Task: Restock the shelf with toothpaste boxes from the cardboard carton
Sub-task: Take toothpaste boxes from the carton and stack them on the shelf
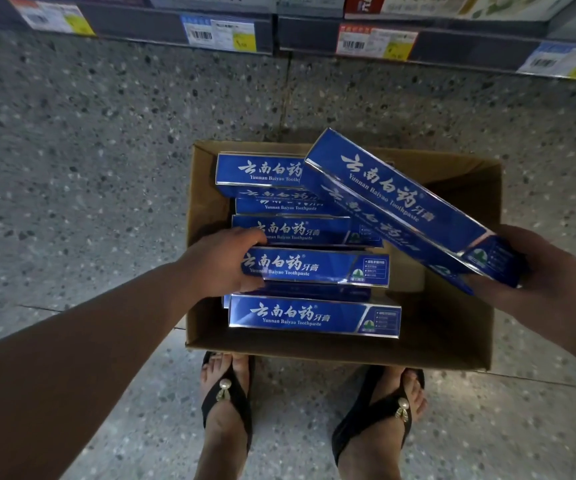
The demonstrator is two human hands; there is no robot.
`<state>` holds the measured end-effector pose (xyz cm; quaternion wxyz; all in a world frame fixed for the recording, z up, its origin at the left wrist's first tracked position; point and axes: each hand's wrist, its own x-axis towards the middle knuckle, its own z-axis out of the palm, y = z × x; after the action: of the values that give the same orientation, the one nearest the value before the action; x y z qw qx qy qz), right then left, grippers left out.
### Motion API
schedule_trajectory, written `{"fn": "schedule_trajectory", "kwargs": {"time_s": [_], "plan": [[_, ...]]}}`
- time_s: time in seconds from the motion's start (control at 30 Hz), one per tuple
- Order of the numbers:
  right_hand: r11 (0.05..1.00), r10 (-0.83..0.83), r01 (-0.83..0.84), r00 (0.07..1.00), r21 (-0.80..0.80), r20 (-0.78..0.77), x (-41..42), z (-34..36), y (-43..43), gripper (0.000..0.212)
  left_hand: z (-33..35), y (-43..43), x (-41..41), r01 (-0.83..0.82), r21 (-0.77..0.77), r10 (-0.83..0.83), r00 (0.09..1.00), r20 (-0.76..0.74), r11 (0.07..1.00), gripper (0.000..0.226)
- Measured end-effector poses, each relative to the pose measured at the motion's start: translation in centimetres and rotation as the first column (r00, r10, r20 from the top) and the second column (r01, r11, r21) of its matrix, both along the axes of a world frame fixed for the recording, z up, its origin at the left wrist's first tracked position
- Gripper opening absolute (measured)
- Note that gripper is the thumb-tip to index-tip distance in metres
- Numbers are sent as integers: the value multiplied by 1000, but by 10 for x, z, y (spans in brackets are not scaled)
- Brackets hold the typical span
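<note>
An open cardboard carton [459, 327] stands on the floor in front of my feet, with several blue toothpaste boxes stacked along its left side. My left hand [220, 261] grips the left end of one toothpaste box [324, 268] inside the carton. My right hand [539, 271] holds two stacked toothpaste boxes [394, 199] by their right ends, tilted above the carton's right half. The shelf [453, 46] runs along the top edge, with price tags on its front rail.
Speckled stone floor [106, 150] surrounds the carton. My feet in black sandals [226, 407] stand just behind the carton's near wall. Other packaged goods sit on the shelf at the top right.
</note>
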<state>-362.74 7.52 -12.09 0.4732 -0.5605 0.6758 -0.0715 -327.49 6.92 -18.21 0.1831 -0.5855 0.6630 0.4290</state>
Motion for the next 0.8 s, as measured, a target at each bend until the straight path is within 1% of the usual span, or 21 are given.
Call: {"fn": "schedule_trajectory", "kwargs": {"time_s": [0.07,0.13,0.17,0.2,0.27,0.4,0.5,0.67,0.73,0.8], "plan": [[1000,-22,22,1000,-4,-8,5,3,-1,60,-1,3,5,72,-61,-70,997,36,996,69],[999,-15,15,1000,-41,-12,7,3,-3,67,-3,7,7,169,-96,-160,983,95,981,77],[998,-8,7,1000,-57,-14,7,3,-4,70,-4,9,7,180,-103,-169,979,111,978,77],[998,-6,5,1000,-61,-28,7,4,-6,73,-4,9,7,160,-111,-148,983,111,981,75],[999,-10,7,998,-52,-56,5,5,-8,76,0,9,7,72,-140,-64,996,65,987,66],[997,-7,0,996,-74,-93,7,30,-13,64,30,12,10,-38,-204,29,998,-47,978,64],[997,-10,2,995,-81,-100,14,72,-19,59,70,21,16,-108,-221,89,992,-94,969,65],[989,71,-75,997,-128,-33,31,175,-37,51,167,34,32,-204,-233,169,972,-160,951,71],[982,132,-130,991,-140,6,40,221,-44,56,214,38,37,-234,-288,183,964,-194,929,74],[970,189,-183,982,-159,24,53,270,-50,56,262,39,41,-254,-344,178,955,-238,904,70]]}}
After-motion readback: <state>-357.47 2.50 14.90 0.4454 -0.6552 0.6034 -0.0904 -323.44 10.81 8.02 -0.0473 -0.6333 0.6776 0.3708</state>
